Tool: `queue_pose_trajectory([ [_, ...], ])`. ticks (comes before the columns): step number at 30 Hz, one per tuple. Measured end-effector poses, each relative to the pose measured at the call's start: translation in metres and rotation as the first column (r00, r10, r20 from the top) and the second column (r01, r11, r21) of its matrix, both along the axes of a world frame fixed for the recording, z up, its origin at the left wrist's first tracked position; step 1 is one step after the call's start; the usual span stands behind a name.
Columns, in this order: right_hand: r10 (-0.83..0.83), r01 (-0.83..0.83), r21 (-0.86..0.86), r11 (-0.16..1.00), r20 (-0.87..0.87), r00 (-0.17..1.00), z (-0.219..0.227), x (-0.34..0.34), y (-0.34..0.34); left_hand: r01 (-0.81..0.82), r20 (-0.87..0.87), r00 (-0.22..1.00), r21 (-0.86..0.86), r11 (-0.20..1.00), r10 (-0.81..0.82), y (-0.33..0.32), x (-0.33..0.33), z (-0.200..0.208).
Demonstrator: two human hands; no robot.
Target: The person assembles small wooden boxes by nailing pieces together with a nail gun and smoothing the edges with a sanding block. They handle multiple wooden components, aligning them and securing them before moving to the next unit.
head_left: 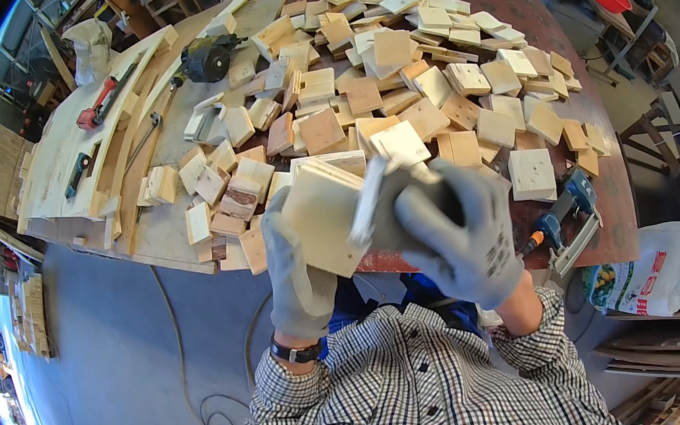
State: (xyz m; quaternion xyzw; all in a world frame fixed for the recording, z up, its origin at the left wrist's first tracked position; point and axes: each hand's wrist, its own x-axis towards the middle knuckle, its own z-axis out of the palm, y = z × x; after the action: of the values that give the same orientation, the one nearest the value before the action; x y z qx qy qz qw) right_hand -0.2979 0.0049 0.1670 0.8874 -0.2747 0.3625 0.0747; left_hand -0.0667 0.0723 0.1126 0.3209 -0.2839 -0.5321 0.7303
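Observation:
In front of my chest, my left hand (285,269), in a grey work glove, is closed around a small stack of square wooden blocks (323,228), gripping it by the left side. My right hand (470,232), gloved too, curls around a dark grey object with a whitish flat face (367,207). Motion smears that object, and its kind is unclear. Its whitish face is right beside the blocks' right edge; whether they touch I cannot tell. Beyond both hands, a large heap of loose wooden blocks (362,95) covers much of the table.
A nail gun (564,214) lies at the reddish table's (617,215) right edge. Far left on the boards are a black power tool (210,59), a red-and-black tool (99,103) and a dark hand tool (78,174). A hose (172,325) trails over the floor. A white printed sack (651,267) stands right.

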Motion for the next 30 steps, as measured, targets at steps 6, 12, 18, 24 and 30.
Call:
queue_pose_trajectory([
  [6, -0.007, -0.095, 0.333, 0.938, 0.291, 0.957, -0.006, -0.027, 0.0, -0.067, 0.13, 0.989, -0.025, 0.997, 0.069, 0.005, 0.011, 0.004],
  [12, 0.057, -0.092, 0.363, 0.927, 0.107, 0.993, 0.002, 0.006, 0.014, -0.058, 0.253, 0.966, 0.006, 0.998, 0.054, -0.004, -0.007, -0.002],
  [18, 0.001, -0.198, 0.443, 0.874, 0.405, 0.914, 0.023, 0.029, -0.027, -0.129, 0.672, 0.73, -0.044, 0.991, 0.124, -0.007, -0.01, 0.001],
  [24, -0.032, -0.228, 0.519, 0.824, 0.445, 0.895, -0.054, 0.008, 0.021, -0.083, 0.499, 0.865, 0.02, 0.996, 0.062, -0.008, -0.008, 0.018],
  [30, -0.229, -0.224, 0.722, 0.655, 0.472, 0.851, -0.086, -0.035, 0.047, 0.002, 0.274, 0.96, 0.175, 0.985, -0.051, -0.031, -0.002, 0.026],
])
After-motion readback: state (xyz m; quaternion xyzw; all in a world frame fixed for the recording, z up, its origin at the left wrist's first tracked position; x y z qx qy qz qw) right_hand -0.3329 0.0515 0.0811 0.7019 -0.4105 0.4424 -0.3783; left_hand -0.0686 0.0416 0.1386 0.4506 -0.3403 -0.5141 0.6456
